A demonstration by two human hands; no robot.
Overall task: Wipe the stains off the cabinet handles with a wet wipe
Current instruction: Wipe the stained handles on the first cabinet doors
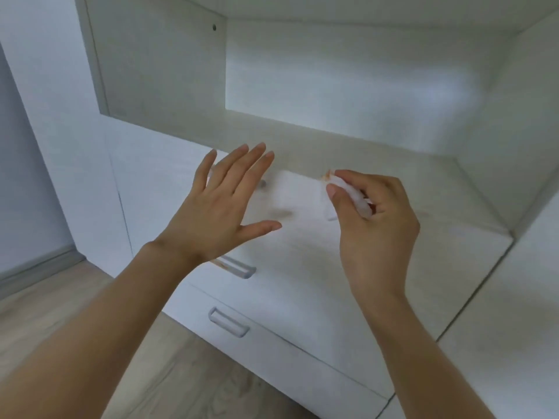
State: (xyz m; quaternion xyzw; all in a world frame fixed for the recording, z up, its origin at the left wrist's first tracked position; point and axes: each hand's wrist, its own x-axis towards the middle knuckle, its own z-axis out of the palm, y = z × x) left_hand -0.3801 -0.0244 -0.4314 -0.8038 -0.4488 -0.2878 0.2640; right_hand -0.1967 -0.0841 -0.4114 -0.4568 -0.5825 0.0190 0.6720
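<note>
Here, wet wipe [352, 196] pinched in right hand [375, 219], left hand [220, 207] spread

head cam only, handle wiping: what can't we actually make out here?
- Top drawer handle, head view: mostly hidden behind the left hand; only one blurred end shows.
- Middle handle: its left end is covered by the left wrist, so the extent of the orange stain is unclear.
- Wet wipe: bunched in the right hand and motion-blurred; how soiled it is can't be judged.
- Bottom handle: too soft to tell whether it's stained.
</note>
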